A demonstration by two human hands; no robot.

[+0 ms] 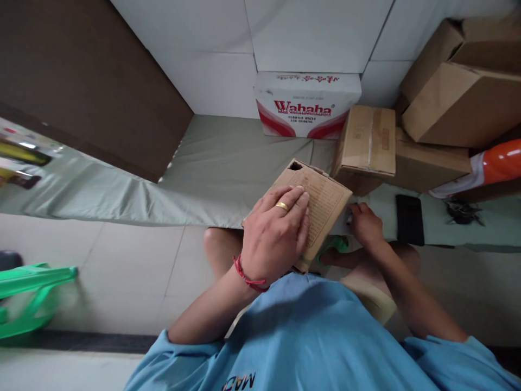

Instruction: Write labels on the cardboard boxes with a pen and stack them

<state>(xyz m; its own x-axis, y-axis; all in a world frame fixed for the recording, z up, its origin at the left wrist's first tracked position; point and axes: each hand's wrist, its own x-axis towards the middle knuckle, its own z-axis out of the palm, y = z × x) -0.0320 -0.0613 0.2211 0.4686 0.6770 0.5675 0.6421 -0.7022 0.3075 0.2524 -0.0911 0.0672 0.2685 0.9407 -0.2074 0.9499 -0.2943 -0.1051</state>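
Note:
A small brown cardboard box [328,198] with printed text stands tilted at the table edge, close to my body. It has a dark hole at one top corner. My left hand [277,225] lies flat across its printed face, fingers stretched out; a gold ring and a red cord bracelet are on it. To the right of the box, my right hand [366,224] is closed, fingers curled, just over the table edge. Something small and pale shows at its fingertips, too little to name.
A white Wahaba-style printed water carton [307,106] stands against the wall. Beside it are a taped cardboard box [368,138] and larger cartons [464,103]. A black phone-like slab [410,220], dark keys-like bundle [464,210] and orange-white roll [502,163] lie right. A brown panel [93,70] rises left.

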